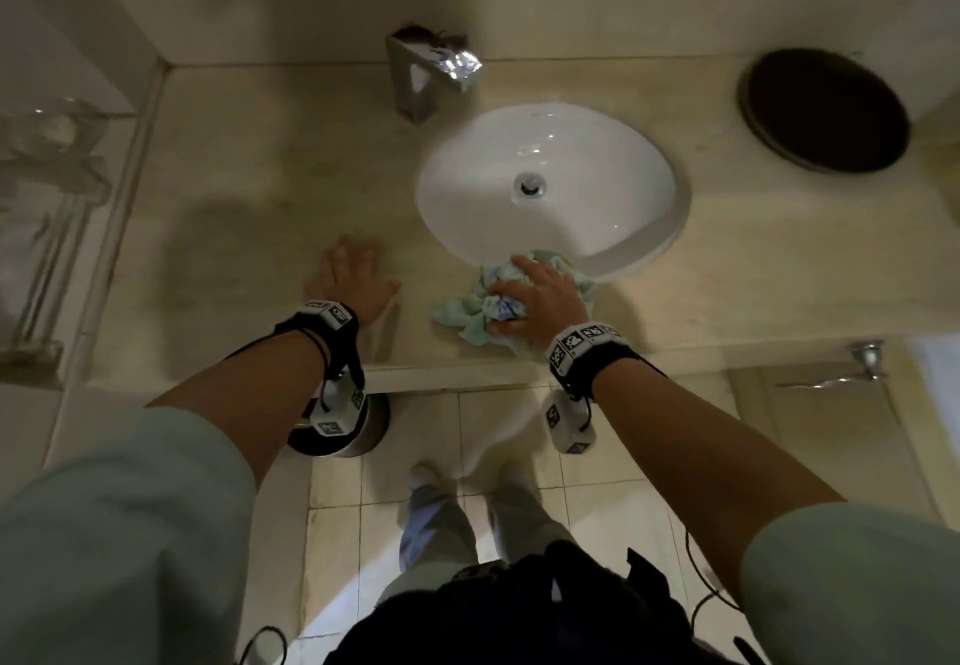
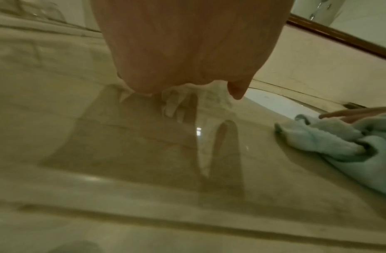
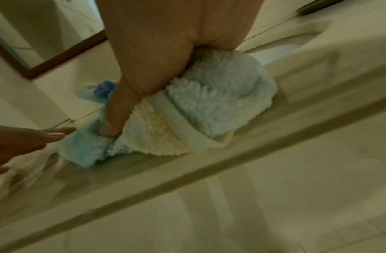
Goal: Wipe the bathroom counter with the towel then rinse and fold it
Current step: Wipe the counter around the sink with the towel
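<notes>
A crumpled light-blue and cream towel [image 1: 470, 308] lies on the beige stone counter [image 1: 249, 207], just in front of the white oval sink [image 1: 550, 186]. My right hand [image 1: 530, 295] lies on top of the towel [image 3: 209, 102] and grips it, the thumb [image 3: 114, 113] dug into a fold. My left hand [image 1: 350, 275] rests flat on the counter to the left of the towel, fingers spread and straight, holding nothing. In the left wrist view the palm [image 2: 187, 42] fills the top, and the towel [image 2: 339, 145] lies at the right.
A chrome faucet [image 1: 431, 69] stands behind the sink. A dark round lid [image 1: 823, 108] sits in the counter at the far right. Clear glass items [image 1: 47, 155] stand at the left on a shelf. Below the counter edge are a bin [image 1: 358, 425] and tiled floor.
</notes>
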Tool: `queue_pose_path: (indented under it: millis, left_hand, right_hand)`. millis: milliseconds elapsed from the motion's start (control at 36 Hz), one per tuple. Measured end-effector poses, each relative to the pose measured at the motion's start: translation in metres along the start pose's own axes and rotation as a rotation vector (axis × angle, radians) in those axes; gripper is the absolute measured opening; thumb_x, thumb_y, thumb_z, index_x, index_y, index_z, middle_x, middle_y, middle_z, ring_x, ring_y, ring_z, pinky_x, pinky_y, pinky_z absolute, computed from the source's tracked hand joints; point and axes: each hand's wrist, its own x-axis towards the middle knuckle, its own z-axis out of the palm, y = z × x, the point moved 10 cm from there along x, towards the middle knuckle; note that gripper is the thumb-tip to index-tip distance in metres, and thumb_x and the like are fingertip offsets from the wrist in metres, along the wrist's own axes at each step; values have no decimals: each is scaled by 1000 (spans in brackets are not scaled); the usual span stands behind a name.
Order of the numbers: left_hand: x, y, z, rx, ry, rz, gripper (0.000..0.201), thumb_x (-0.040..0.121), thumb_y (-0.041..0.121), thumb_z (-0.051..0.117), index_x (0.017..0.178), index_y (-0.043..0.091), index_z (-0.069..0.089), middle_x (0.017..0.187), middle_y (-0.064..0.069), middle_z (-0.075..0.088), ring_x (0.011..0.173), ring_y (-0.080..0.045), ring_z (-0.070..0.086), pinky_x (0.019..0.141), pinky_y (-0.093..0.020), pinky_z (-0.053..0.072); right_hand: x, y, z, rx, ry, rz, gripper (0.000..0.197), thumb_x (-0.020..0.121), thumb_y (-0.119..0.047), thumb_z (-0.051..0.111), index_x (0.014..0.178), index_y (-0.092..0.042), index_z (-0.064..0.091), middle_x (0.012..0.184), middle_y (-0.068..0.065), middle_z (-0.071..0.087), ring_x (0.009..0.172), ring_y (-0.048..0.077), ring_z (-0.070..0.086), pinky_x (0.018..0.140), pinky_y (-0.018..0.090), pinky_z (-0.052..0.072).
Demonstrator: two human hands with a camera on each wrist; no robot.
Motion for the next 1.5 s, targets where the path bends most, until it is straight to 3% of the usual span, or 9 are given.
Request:
queue_pose_path:
  millis: [111, 222, 472, 639, 833, 1028, 1333, 1500]
  left_hand:
    - [0, 33, 9, 33, -34, 44, 77, 93, 62, 33, 153, 27, 0, 158, -2, -21, 146, -26, -14, 116, -55, 3]
    - [-4, 52, 14, 64, -36, 73, 77, 93, 62, 35, 152, 27, 1, 159, -3, -17, 146, -26, -12, 114, -55, 4]
    - [-12, 19, 2, 88, -27, 41, 76, 94, 58, 36, 152, 28, -1, 158, -4, -21, 146, -28, -10, 116, -50, 5]
    - [-2, -47, -17, 90, -62, -44, 79, 93, 63, 32, 150, 30, -12, 155, 2, -28, 146, -25, -14, 117, -49, 4]
    - [18, -106, -40, 4, -56, -81, 74, 96, 56, 33, 151, 30, -9, 157, 4, -22, 146, -25, -16, 117, -50, 0]
    - [45, -153, -56, -44, -48, -129, 76, 95, 60, 30, 150, 31, -13, 156, 7, -26, 145, -22, -20, 118, -46, -4]
    - [86, -170, -73, -63, -16, -117, 78, 91, 67, 28, 148, 37, -15, 155, 8, -26, 144, -25, -21, 114, -57, -8]
    - [93, -172, -69, -49, -5, -118, 79, 88, 72, 21, 146, 38, -20, 155, 8, -29, 144, -26, -22, 112, -59, -9]
  right_hand:
    - [-24, 43, -15, 50, 64, 74, 58, 69, -58, 73, 123, -39, 61, 152, 2, 34, 139, 30, 27, 113, 53, 16]
    - [-32, 54, -18, 93, 108, 97, 58, 67, -54, 77, 121, -36, 64, 150, 4, 37, 139, 33, 29, 112, 56, 17]
    - [-24, 45, -7, -34, 31, 193, 65, 66, -66, 70, 126, -46, 55, 154, -1, 28, 142, 33, 19, 111, 59, 16]
    - [1, -15, 6, -34, -32, 102, 66, 70, -64, 68, 131, -44, 51, 157, 2, 21, 143, 33, 16, 112, 59, 15]
    - [54, -99, 32, -74, -134, 3, 72, 74, -68, 61, 139, -42, 42, 160, 2, 11, 145, 36, 9, 113, 61, 10]
    - [103, -150, 41, -108, -159, -36, 72, 77, -67, 59, 141, -41, 39, 160, 4, 8, 146, 38, 1, 112, 65, 5]
    - [166, -185, 36, -93, -84, 22, 68, 77, -65, 60, 139, -43, 42, 160, 4, 9, 146, 37, 3, 112, 65, 3]
    - [211, -197, 29, -104, -50, 61, 70, 74, -69, 60, 137, -43, 41, 158, 7, 16, 143, 37, 14, 111, 66, 9]
